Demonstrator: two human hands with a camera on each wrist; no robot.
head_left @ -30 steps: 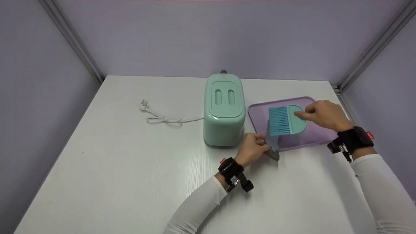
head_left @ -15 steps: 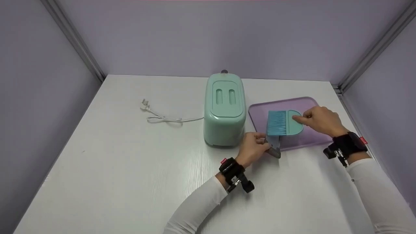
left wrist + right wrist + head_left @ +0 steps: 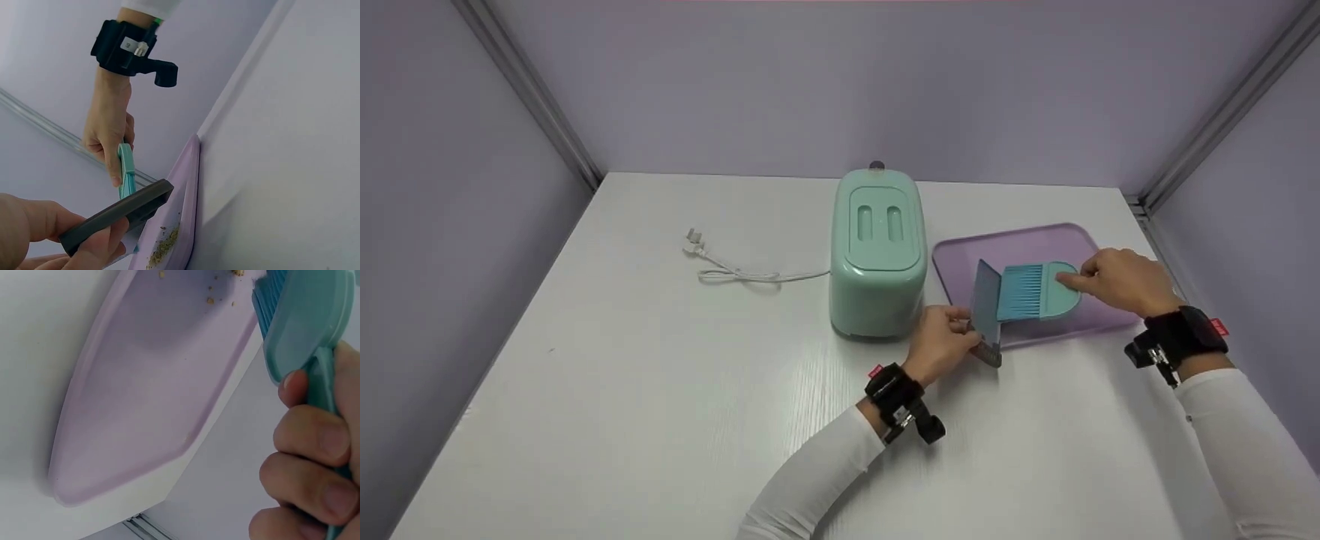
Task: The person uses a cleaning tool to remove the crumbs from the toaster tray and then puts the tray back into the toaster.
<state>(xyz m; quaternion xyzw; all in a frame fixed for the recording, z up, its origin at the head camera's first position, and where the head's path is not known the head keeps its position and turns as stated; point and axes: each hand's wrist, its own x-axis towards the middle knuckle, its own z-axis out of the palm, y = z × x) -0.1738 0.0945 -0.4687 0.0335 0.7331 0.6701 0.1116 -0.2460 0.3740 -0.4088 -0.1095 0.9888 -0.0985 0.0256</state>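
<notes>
My left hand [image 3: 941,341] pinches the dark grey edge of a toaster crumb tray [image 3: 985,300], whose thin grey sheet stands steeply tilted over the lilac tray [image 3: 1027,241]. In the left wrist view the dark edge [image 3: 115,216] lies between thumb and fingers. My right hand [image 3: 1129,281] grips the handle of a small turquoise brush [image 3: 1059,289], its blue bristles pointing left toward the sheet. Whether the bristle tips touch it cannot be told. Yellowish-brown crumbs [image 3: 163,247] lie on the lilac tray; a few crumbs [image 3: 210,300] also show in the right wrist view.
A mint-green toaster [image 3: 879,255] stands just left of the lilac tray, near my left hand. Its bundled white cord [image 3: 742,276] and plug [image 3: 693,242] lie on the white table [image 3: 660,390]. Pale panels [image 3: 840,90] enclose the back and sides.
The brush covered much of the crumb tray's sheet; it dipped toward me, then moved right. The sheet now shows beside the bristles and looks more steeply tilted. My left hand has barely moved.
</notes>
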